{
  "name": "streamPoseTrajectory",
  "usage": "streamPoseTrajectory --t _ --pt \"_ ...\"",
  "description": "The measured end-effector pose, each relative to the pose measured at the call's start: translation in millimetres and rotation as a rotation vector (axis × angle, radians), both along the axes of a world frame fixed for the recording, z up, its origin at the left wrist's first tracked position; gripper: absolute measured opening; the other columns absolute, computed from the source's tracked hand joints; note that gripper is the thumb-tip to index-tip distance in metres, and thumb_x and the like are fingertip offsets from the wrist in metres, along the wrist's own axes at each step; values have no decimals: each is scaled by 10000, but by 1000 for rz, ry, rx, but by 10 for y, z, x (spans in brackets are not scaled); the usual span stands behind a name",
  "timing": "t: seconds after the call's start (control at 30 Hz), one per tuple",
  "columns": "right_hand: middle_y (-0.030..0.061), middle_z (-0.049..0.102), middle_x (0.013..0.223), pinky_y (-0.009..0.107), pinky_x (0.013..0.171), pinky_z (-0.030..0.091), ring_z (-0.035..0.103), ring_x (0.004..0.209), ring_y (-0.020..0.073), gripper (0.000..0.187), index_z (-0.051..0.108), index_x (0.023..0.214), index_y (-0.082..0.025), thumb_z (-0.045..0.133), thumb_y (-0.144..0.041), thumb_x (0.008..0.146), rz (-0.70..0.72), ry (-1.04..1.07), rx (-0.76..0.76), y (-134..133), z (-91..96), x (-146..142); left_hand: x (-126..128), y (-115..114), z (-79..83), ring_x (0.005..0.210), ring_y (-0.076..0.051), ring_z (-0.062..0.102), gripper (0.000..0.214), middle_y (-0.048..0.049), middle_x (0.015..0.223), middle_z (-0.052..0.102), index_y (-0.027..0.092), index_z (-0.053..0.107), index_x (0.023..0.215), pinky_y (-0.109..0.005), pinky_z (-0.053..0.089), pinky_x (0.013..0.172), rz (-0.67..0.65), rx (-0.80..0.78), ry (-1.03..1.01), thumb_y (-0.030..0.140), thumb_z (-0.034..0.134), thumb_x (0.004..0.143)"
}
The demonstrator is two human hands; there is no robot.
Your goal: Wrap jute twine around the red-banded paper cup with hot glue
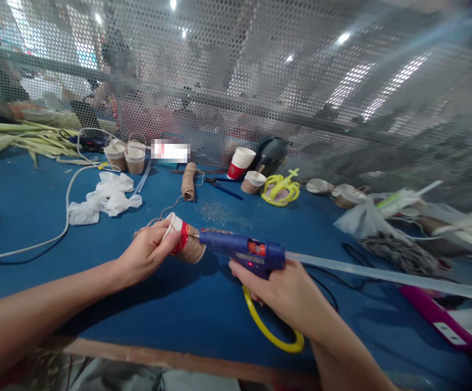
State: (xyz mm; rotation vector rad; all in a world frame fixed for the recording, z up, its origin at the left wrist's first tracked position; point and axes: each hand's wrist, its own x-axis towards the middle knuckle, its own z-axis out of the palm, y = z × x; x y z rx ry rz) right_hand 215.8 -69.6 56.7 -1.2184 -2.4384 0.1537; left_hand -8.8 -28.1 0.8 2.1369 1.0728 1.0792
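My left hand (148, 251) is closed around the rim end of a red and white paper cup (184, 239), tilted on its side above the table. Brown twine (193, 251) is wound about the cup's lower part. My right hand (279, 285) grips a blue hot glue gun (236, 247) with a small red light lit. Its nozzle is at the cup's side by the edge of the twine; whether it touches, I cannot tell. A long clear glue stick (382, 274) sticks out of the gun's back. From the cup, a strand runs toward the twine spool (188, 182).
Twine-wrapped cups (135, 158) stand at the back left near crumpled white plastic (106, 198). Behind my hands are stacked cups (241, 163), pliers (223, 185) and a yellow crown-shaped piece (280, 189). A yellow ring (274, 334) lies below my right hand. A perforated metal panel (228, 81) borders the blue table (138, 315).
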Motion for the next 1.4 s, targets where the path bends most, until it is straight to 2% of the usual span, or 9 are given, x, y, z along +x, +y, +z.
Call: streamPoseTrajectory --t 0.1,0.3,0.67,0.8,1.0,1.4 --pt "32 574 505 259 482 417 543 486 150 251 661 748 -149 424 -225 788 35 -57 71 5 18 6 2 -1 1 593 -95 476 370 -13 669 516 106 576 669 -188 371 560 10 5 13 264 309 871" --pt "24 602 540 224 503 456 560 492 129 213 642 698 -164 448 -202 777 -87 64 -33 -27 92 -94 7 -12 12 582 -83 481 355 -1 689 547 129 591 703 -168 378 560 -3 -12 -4 261 309 874" --pt "53 634 594 263 547 479 580 533 160 210 660 720 -150 460 -197 763 -91 37 -47 -59 94 -113 30 -20 26 655 -120 550 392 -40 758 624 114 624 764 -193 425 620 42 -132 -32 307 299 868" --pt "48 645 626 250 569 480 583 551 150 174 646 718 -158 476 -180 753 -90 74 -75 -66 107 -144 33 -13 41 623 -102 535 384 -25 764 626 129 632 718 -183 424 635 44 -111 -30 286 312 863" --pt "37 652 644 253 559 478 578 549 144 175 641 730 -180 471 -199 766 -103 86 -111 -86 106 -170 30 -22 67 582 -97 521 384 -1 650 600 138 629 705 -174 418 613 29 -115 -36 273 308 867" --pt "34 642 651 280 626 472 602 633 174 166 638 774 -187 481 -238 762 -77 79 -65 -8 -2 -24 20 -33 37 646 -117 522 351 -36 728 573 120 606 713 -205 409 618 -11 25 -1 235 312 867"
